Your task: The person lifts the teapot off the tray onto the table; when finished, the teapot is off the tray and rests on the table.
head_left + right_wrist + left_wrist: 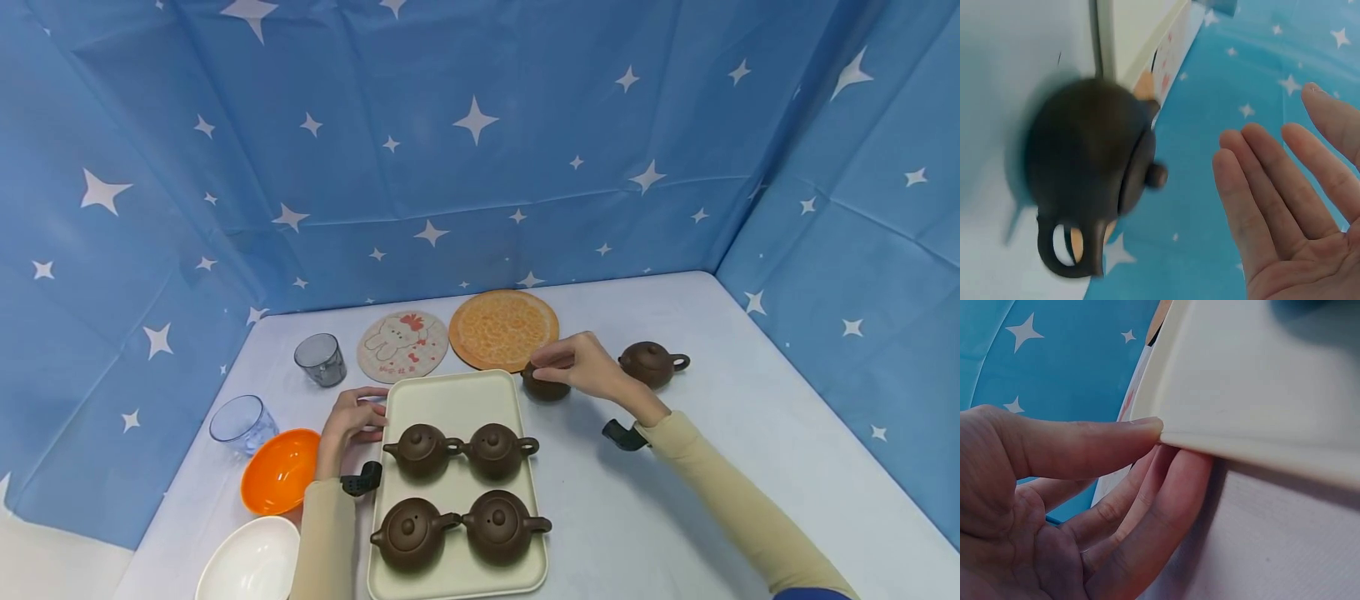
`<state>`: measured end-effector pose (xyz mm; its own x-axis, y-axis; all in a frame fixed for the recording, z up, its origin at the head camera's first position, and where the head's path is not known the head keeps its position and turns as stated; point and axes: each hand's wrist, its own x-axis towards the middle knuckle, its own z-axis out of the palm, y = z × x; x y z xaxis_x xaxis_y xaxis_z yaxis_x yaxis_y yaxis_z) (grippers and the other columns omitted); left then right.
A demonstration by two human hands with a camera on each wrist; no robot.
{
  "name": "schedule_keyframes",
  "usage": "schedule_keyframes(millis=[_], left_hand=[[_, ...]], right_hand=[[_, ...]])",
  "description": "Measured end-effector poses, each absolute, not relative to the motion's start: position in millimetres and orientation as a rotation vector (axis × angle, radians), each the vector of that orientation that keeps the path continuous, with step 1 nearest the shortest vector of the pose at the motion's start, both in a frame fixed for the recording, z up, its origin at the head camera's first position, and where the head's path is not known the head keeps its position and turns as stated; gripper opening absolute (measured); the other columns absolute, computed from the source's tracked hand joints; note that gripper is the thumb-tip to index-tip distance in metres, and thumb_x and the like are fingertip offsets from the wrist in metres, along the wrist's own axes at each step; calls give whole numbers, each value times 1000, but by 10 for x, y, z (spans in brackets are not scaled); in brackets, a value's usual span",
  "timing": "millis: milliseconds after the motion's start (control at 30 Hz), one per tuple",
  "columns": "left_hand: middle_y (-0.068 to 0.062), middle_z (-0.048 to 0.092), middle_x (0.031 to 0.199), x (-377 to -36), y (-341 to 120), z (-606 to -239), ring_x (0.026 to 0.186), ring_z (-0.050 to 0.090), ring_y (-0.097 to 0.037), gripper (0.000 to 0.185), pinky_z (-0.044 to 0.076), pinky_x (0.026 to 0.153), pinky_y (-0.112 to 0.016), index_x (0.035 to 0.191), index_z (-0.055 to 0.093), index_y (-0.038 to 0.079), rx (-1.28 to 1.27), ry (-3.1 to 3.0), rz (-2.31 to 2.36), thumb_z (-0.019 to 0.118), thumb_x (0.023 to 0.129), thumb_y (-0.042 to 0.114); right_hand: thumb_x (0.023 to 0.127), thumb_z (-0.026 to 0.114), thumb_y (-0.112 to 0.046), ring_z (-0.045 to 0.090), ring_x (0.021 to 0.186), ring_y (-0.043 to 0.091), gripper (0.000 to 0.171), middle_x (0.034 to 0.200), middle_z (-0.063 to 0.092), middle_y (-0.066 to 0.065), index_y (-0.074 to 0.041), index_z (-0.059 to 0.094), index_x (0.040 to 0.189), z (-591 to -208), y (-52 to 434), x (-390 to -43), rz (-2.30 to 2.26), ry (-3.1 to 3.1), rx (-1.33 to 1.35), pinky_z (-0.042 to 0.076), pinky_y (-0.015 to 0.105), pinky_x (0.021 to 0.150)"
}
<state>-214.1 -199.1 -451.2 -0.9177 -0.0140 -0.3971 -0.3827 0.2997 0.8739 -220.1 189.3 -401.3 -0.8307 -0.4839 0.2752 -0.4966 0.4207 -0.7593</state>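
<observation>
Your left hand (352, 421) pinches tray (454, 400) at left rim; your right hand (588, 367), fingers apart, hovers by teapot (546, 388) right of tray's far end. Teapot likely stiff, breakable; grip round middle.

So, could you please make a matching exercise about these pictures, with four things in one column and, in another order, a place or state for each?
Column one:
1. Left hand
2. Right hand
3. Tray
4. Rabbit mat

Column two:
a. Bearing four teapots
b. Between the grey glass and the orange mat
c. Open, near a teapot off the tray
d. Pinching the tray's edge

Right pairs: 1-d, 2-c, 3-a, 4-b
</observation>
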Motion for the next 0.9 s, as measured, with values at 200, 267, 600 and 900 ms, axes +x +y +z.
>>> schedule_keyframes(millis=[200,267,600,900], left_hand=[[-10,62,84,-2165,-1980,-4506,61,61,-14,53,59,55,-29,130,54,-1,-410,2269,1629,59,79,-13],[-9,62,85,-2176,-1978,-4511,62,61,-14,54,58,55,-29,130,54,1,-423,2270,1618,60,78,-14],[-8,63,84,-2195,-1987,-4542,60,60,-13,56,58,54,-29,131,54,2,-422,2266,1618,59,77,-14],[-9,63,84,-2200,-1990,-4545,61,60,-14,57,58,55,-29,132,53,1,-415,2256,1623,58,78,-14]], right_hand=[[83,72,-7,70,88,27,25,100,70,20,5,70,106,-4101,1752,-2042,1522,-2636,1049,59,30,76],[83,73,-7,70,86,27,26,97,71,19,6,70,105,-4138,1715,-1986,1526,-2644,1077,59,29,75],[80,76,-8,71,86,24,24,94,72,17,5,72,100,-4343,1589,-1746,1527,-2743,1088,59,26,72],[80,77,-12,71,82,17,20,91,74,9,-2,75,97,-4380,1555,-1607,1487,-2711,1094,58,22,69]])
